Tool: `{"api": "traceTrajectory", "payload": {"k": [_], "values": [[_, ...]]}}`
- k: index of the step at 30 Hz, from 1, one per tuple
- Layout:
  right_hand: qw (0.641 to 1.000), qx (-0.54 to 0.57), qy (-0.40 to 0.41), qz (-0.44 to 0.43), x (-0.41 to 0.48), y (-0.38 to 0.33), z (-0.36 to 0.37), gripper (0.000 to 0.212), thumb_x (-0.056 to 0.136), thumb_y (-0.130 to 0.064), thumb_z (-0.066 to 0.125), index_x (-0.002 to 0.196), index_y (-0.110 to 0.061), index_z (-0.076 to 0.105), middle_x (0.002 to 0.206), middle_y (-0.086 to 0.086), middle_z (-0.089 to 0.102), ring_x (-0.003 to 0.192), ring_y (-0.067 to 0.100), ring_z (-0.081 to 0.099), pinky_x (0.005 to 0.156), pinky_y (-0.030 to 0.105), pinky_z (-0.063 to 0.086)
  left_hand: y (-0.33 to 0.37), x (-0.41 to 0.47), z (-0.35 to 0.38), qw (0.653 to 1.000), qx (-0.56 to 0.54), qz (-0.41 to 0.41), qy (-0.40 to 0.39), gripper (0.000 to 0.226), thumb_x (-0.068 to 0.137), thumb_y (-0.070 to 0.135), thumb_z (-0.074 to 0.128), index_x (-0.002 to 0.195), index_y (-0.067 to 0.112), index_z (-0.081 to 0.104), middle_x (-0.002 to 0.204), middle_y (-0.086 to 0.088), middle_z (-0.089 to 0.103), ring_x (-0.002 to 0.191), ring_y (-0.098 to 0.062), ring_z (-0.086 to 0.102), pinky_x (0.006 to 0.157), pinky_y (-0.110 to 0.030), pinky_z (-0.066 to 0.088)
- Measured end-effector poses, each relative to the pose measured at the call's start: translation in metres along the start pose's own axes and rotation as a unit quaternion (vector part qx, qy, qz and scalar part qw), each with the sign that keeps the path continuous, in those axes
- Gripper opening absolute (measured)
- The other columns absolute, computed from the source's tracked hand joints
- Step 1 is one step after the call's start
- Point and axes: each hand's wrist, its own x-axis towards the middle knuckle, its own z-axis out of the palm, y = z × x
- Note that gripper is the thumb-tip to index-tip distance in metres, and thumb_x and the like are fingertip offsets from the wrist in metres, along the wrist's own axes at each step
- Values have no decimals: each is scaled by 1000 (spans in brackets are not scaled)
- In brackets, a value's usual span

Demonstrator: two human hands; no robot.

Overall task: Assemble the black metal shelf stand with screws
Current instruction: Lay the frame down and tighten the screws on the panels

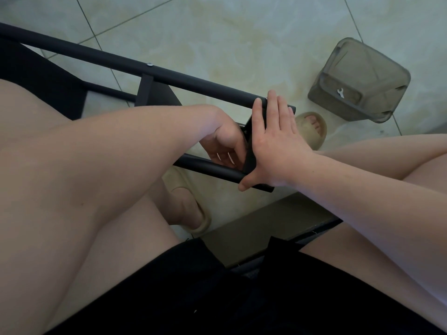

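The black metal shelf stand (193, 82) lies across my knees above the tiled floor: two long round tubes joined by flat cross panels, with a silver screw head (149, 65) in the upper tube. My right hand (273, 143) lies flat with straight fingers against the end cross panel (249, 160), spanning both tube ends. My left hand (226, 143) sits curled behind that panel between the tubes; whatever its fingers hold is hidden.
A grey translucent plastic bin (360, 81) stands on the floor at the upper right, with a small silver wrench (340, 92) showing in it. Both my feet wear beige slippers (191, 209) under the frame. A dark flat board (266, 228) lies near my lap.
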Motion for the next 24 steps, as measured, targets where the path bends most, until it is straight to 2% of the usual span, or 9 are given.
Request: {"api": "traceTrajectory", "payload": {"k": [8,10,15,18,21,24], "values": [[1000,3,1,-1,-1,-1,0,167,54,-77,82,152,2,-27,158,31,-32,149,46,-25,123,51,-10,1,4,3,999,-34,19,19,16,90,-3,59,98,9,66,76,-2,65,69,-12,58,68,-23,50],[1000,4,1,-1,-1,-1,0,167,54,-77,82,152,2,-27,158,31,-32,149,46,-25,123,51,-9,1,2,3,999,-28,21,22,19,89,-5,59,103,7,66,80,-3,65,71,-13,58,67,-23,50],[1000,3,3,-1,0,0,1,167,53,-78,81,152,1,-27,158,31,-31,149,46,-25,123,51,-9,1,-1,-2,1000,-8,4,24,27,89,7,65,116,9,69,91,-1,66,68,-11,54,67,-23,44],[1000,1,5,-3,1,1,2,167,53,-79,81,152,1,-27,158,31,-32,149,47,-25,123,52,-8,2,-1,1,1000,3,-9,9,10,90,9,65,96,13,73,80,1,66,62,-10,50,59,-20,42],[1000,3,7,-4,2,1,3,168,52,-79,81,152,1,-27,158,31,-32,149,46,-25,123,52,-8,3,0,4,1000,-19,1,-3,15,90,2,61,84,11,70,71,0,63,55,-7,53,52,-17,44],[1000,5,11,-5,3,2,5,168,51,-79,81,153,1,-26,158,31,-31,149,47,-25,123,52,-8,4,0,5,999,-36,14,1,18,89,-3,60,82,10,70,68,-1,65,54,-8,58,53,-19,48]]}}
